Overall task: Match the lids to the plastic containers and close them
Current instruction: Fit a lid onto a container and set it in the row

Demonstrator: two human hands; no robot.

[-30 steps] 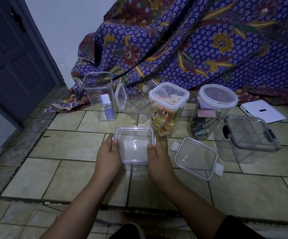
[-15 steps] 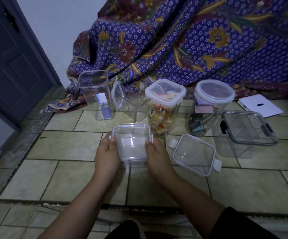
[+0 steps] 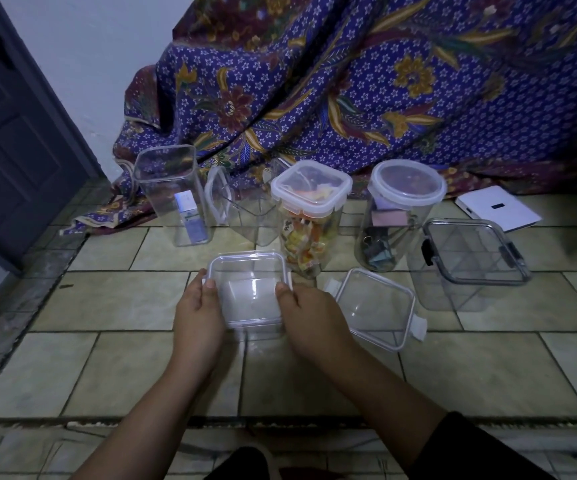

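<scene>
Both your hands grip the small square container (image 3: 250,294) at frame centre, left hand (image 3: 199,313) on its left wall, right hand (image 3: 311,311) on its right, thumbs on its top rim. Just right of your right hand lies the loose lid (image 3: 373,308), so that hand is nearer.

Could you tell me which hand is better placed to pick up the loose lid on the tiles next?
Probably the right hand: the loose lid lies just beside it, whereas the left hand sits across the small box that both hands grip.
</scene>
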